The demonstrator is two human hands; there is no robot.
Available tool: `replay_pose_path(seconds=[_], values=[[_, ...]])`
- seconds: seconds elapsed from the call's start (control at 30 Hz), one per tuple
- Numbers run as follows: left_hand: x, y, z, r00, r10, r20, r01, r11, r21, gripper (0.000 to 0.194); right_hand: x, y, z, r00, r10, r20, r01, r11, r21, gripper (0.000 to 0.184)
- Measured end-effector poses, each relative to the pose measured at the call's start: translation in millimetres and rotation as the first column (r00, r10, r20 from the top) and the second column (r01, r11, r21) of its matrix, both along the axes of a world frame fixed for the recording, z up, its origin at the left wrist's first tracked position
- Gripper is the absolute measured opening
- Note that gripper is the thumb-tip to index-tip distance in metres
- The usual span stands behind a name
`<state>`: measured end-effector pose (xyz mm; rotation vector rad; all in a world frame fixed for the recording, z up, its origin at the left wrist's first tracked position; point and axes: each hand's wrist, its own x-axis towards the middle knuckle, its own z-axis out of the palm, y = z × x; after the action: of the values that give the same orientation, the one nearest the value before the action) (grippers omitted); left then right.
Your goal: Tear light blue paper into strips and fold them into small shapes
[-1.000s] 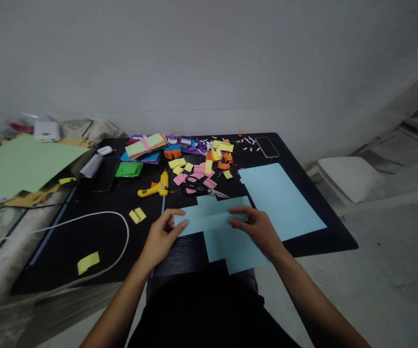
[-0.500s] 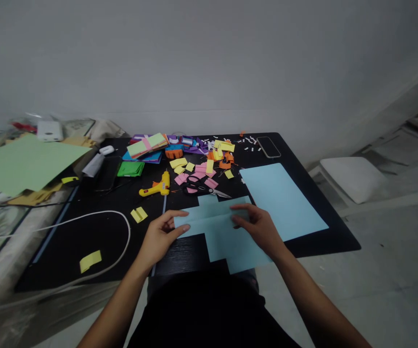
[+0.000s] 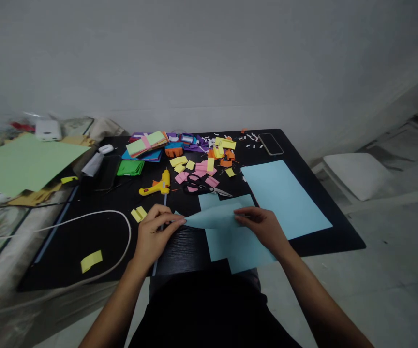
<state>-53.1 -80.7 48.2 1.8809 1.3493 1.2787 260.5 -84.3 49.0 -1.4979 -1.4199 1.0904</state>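
A light blue paper strip [image 3: 212, 217] is held between my two hands, its left end pinched narrow. My left hand [image 3: 155, 233] grips that end between thumb and fingers. At the strip's other end, my right hand [image 3: 261, 226] is closed on the paper, thumb below and fingers above. Below the strip lie more light blue paper pieces [image 3: 227, 246] on the black table. A larger light blue sheet [image 3: 285, 200] lies to the right. Black-handled scissors [image 3: 209, 187] rest just beyond the strip.
A yellow glue gun [image 3: 157, 184] lies left of the scissors. Pink, yellow and orange paper scraps [image 3: 209, 166] cover the table's back middle, with a phone [image 3: 270, 144] at the back right. A white cable [image 3: 127, 232] loops at the left. A white stool [image 3: 352, 175] stands right.
My left hand has brought its end of the strip together, so the flat strip now tapers to a point there. My right hand stays at the other end.
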Motion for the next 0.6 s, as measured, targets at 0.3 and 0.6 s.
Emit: replay_pose_path(seconds=[0.3,0.6], values=[[25,-19,18.0,0.918,-0.379,-0.113,0.378,0.925,-0.036,0.012,-58,-22,23.3,0.852,0.300,0.429,-0.469,0.802,0.371,0.023],[16,-18,15.8,0.985,-0.160,-0.069,0.144,0.971,-0.191,0.017,-54,-10,38.9,0.849,0.452,0.275,-0.488,0.870,0.077,0.017]])
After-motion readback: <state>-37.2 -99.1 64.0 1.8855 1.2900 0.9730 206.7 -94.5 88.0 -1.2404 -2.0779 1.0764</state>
